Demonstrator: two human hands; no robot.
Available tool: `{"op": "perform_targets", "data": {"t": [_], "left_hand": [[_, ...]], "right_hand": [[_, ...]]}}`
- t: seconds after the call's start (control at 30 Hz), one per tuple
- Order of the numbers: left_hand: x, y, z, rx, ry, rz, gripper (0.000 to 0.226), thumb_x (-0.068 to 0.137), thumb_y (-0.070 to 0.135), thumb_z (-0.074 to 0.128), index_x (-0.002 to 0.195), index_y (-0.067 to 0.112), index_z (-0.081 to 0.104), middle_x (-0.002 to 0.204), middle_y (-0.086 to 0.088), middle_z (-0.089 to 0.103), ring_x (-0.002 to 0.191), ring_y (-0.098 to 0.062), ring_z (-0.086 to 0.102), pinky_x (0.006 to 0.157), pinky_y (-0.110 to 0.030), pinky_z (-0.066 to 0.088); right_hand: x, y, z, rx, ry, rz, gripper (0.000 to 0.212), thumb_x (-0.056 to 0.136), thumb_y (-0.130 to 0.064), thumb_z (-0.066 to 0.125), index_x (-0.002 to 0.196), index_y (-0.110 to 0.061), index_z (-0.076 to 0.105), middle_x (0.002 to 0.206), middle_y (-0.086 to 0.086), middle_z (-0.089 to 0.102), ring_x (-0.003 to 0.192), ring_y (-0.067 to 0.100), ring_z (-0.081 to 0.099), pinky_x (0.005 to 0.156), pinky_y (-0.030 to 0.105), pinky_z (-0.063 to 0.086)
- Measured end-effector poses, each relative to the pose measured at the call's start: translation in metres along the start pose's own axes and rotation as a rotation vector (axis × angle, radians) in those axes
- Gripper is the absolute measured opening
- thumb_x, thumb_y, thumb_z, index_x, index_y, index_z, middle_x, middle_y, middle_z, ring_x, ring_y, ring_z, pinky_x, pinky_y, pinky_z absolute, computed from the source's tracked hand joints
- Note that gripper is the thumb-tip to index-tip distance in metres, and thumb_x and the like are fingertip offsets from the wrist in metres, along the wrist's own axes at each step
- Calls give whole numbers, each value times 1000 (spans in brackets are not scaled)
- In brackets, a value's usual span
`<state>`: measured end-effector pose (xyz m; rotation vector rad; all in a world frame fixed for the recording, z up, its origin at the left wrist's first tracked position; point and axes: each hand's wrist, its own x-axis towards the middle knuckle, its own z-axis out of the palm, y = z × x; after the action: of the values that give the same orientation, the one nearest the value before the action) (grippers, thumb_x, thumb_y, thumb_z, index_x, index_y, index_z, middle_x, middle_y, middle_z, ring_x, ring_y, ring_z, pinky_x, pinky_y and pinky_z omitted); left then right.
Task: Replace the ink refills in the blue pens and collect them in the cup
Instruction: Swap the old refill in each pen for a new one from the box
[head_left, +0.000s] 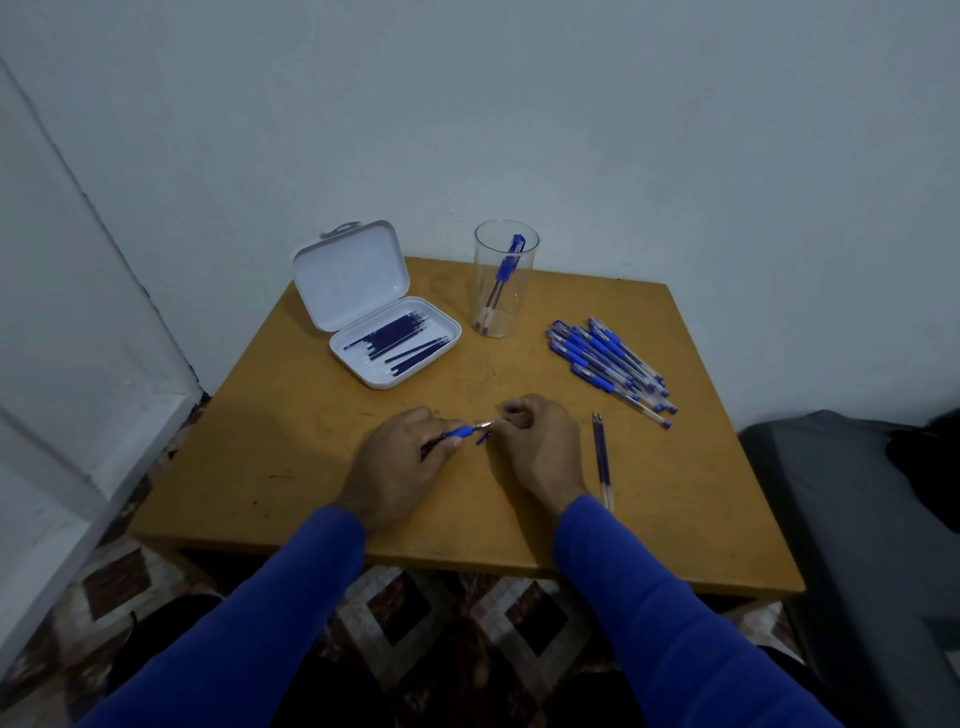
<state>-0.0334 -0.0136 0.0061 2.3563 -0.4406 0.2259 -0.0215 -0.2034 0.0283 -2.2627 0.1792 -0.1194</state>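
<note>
My left hand (402, 460) grips a blue pen (462, 431) by its barrel, tip pointing right. My right hand (537, 444) pinches the pen's metal tip end with curled fingers. A small blue piece (483, 439) shows just under the tip, its nature unclear. A clear cup (505, 280) at the back holds a couple of blue pens. A pile of several blue pens (610, 364) lies to the right. An open white case (384, 332) at the back left holds several dark refills (400, 338). Two loose refills (602, 457) lie right of my right hand.
The wooden table (311, 415) stands in a corner against a white wall. A dark grey seat (857, 519) is close on the right. Patterned floor tiles (130, 571) show below the table's front edge.
</note>
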Motion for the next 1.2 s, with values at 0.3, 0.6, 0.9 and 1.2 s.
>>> {"op": "perform_targets", "data": {"t": [0.3, 0.6, 0.9, 1.2], "left_hand": [[-2, 0, 3, 59, 10, 26, 35, 101, 41, 54, 130, 26, 67, 85, 13, 49, 81, -7, 49, 69, -30, 44], [-2, -1, 3, 98, -25, 36, 48, 96, 50, 43, 128, 26, 68, 88, 11, 53, 86, -9, 48, 74, -33, 47], [-1, -3, 3, 80, -32, 33, 50, 95, 53, 41, 127, 27, 68, 89, 11, 53, 85, -8, 50, 75, -32, 47], [-1, -4, 4, 54, -17, 58, 47, 97, 51, 40, 123, 25, 71, 84, 10, 55, 80, -6, 50, 69, -20, 36]], "right_hand": [[-11, 8, -11, 263, -132, -43, 34, 98, -45, 62, 86, -15, 72, 83, 2, 70, 81, 15, 64, 74, 29, 52], [-13, 4, -17, 338, -289, -35, 18, 98, -30, 65, 93, -14, 74, 82, -5, 69, 69, -3, 58, 69, 22, 45], [-11, 4, -18, 360, -316, -9, 19, 97, -32, 66, 94, -15, 75, 82, -5, 72, 63, -5, 59, 63, 19, 45], [-11, 6, -22, 395, -388, -81, 20, 90, -17, 75, 109, -23, 72, 92, -4, 70, 76, 3, 62, 69, 21, 50]]}}
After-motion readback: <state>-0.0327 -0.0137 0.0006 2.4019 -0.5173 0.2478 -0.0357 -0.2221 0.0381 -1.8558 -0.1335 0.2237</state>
